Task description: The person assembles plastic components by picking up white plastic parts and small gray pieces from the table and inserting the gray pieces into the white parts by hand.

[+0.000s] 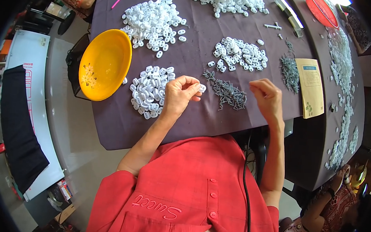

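Between the thumb and fingers of my left hand (178,95) is a small white oval plastic piece (202,88), held over the table and facing right. My right hand (268,99) hovers at the right with its fingertips pinched together; whether anything is in them is too small to tell. A pile of thin grey screw-like pieces (233,96) lies between the two hands. Left of my left hand is a heap of white oval pieces (146,92) with dark marks. Farther off, beyond the grey pile, sits a group of white pieces with holes (240,54).
A yellow bowl (105,64) stands at the table's left edge. Larger white heaps (153,22) lie at the back. More grey pieces (289,73) rest beside a tan booklet (309,87) on the right. Other people sit around the dark-clothed tables (184,128).
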The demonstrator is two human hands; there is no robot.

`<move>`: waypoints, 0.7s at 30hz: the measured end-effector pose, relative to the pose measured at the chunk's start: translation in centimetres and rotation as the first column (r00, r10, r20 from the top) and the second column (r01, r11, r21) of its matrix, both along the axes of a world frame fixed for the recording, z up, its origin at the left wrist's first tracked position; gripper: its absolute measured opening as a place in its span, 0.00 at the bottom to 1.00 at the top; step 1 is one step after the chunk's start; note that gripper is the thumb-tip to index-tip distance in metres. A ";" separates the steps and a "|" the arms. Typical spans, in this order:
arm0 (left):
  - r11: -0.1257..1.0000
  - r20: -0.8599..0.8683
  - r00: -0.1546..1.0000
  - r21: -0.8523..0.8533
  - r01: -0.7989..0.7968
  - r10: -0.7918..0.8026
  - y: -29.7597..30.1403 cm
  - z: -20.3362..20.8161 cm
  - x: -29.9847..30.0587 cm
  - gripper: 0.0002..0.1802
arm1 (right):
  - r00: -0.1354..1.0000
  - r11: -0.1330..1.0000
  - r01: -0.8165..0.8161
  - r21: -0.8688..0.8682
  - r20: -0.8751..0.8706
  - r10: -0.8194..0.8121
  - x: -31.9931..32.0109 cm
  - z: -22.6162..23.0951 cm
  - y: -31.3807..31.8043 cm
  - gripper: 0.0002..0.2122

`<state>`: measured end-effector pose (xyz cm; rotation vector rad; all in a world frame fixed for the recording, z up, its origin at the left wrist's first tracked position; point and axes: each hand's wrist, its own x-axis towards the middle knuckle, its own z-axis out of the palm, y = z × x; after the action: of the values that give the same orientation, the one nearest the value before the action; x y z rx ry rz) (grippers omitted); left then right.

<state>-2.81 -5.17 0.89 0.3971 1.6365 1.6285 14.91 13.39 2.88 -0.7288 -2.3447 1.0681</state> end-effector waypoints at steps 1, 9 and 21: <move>1.000 0.039 0.999 0.006 0.005 -0.005 0.1 0.1 0.0 0.04 | 0.998 0.997 -0.059 0.054 0.001 0.059 -0.2 -0.2 -0.5 0.04; 1.000 0.096 0.995 0.013 -0.012 0.011 0.0 0.1 0.3 0.06 | 0.994 0.965 -0.102 0.242 0.063 0.089 -4.0 -1.2 -2.7 0.03; 0.999 0.106 0.994 0.037 -0.015 0.011 -0.3 -0.2 0.0 0.05 | 0.934 0.852 -0.270 0.449 0.336 0.119 -6.0 -0.9 -2.7 0.02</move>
<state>-2.80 -5.51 0.67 0.3142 1.5342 1.6642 8.90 10.73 2.02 -0.4823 -2.8359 0.4032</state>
